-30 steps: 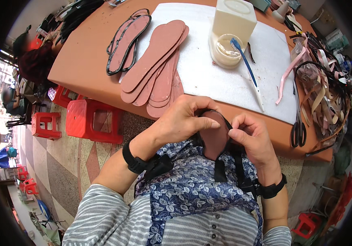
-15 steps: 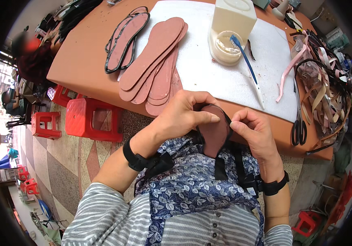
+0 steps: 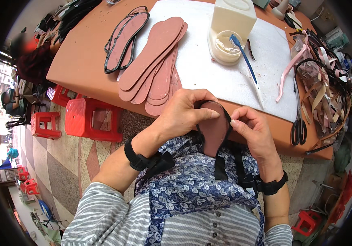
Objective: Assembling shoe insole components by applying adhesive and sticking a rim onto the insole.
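Note:
Over my lap, at the near edge of the table, I hold a dark pink insole (image 3: 214, 135) with a black strip along its border. My left hand (image 3: 187, 111) grips its upper left side, thumb lying on the flat face and fingers behind it. At the insole's right edge, my right hand (image 3: 251, 128) pinches the black edging strip (image 3: 228, 119) between thumb and forefinger. A loose black strap-like end (image 3: 221, 167) hangs below the insole. Fanned out beyond my left hand lies a stack of plain pink insoles (image 3: 155, 61).
Black-edged insoles (image 3: 126, 41) lie at the table's far left. A blue-and-white toothbrush (image 3: 247, 67) leans from a cream glue container (image 3: 230, 41) on a white foam sheet (image 3: 196, 53). Black-handled scissors (image 3: 298, 130) and a heap of ribbon strips (image 3: 323, 78) sit at right. Red stools (image 3: 86, 119) stand left.
Almost nothing differs. My left thumb and the insole have shifted very slightly, and my right hand still pinches the edging.

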A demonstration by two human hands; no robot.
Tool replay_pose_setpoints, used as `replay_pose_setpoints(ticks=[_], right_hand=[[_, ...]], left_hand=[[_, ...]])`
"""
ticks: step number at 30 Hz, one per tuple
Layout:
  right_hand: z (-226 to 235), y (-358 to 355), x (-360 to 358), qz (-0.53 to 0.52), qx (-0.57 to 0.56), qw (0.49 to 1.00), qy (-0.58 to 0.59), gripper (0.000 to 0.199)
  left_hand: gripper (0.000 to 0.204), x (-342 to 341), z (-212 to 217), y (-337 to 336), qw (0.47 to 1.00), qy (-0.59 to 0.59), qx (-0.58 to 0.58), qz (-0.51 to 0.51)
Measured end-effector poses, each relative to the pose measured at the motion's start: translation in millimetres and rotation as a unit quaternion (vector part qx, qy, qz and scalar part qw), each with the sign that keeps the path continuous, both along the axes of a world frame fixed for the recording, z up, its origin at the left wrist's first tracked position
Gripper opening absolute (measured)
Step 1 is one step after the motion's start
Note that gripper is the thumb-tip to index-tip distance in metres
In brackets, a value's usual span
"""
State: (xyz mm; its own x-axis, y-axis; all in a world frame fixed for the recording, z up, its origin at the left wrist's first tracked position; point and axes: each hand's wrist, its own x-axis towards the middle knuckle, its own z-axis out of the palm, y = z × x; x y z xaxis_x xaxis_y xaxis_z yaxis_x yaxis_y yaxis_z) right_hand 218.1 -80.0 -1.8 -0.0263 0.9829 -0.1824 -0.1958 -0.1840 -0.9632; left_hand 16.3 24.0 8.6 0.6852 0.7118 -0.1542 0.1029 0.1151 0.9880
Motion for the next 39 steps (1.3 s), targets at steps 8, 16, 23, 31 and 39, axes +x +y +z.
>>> replay_pose_setpoints(ticks=[8,16,23,31,39], right_hand=[[-7.0,-2.9,-5.1,-0.034,0.012,0.999,0.009,0.008],[-8.9,-11.4,-10.1,-0.06,0.001,0.996,-0.067,0.014],[3.0,-13.5,-22.3,-0.102,0.145,0.915,-0.362,0.012],[-0.8,-8.9,-24.3,-0.126,0.301,0.772,-0.545,0.009],[-3.4,-7.2,-25.1,-0.13,0.315,0.688,-0.64,0.017]], left_hand=[[0.014,-4.3,-4.0,4.0,0.996,-0.061,-0.064,-0.028],[0.015,-4.0,-6.0,5.6,0.997,-0.056,-0.062,-0.002],[0.017,-1.3,-4.6,2.7,0.998,-0.036,-0.054,0.004],[0.017,2.4,1.0,-3.6,0.999,-0.003,-0.034,0.01],[0.017,4.9,1.3,-7.4,0.996,0.055,0.059,0.023]])
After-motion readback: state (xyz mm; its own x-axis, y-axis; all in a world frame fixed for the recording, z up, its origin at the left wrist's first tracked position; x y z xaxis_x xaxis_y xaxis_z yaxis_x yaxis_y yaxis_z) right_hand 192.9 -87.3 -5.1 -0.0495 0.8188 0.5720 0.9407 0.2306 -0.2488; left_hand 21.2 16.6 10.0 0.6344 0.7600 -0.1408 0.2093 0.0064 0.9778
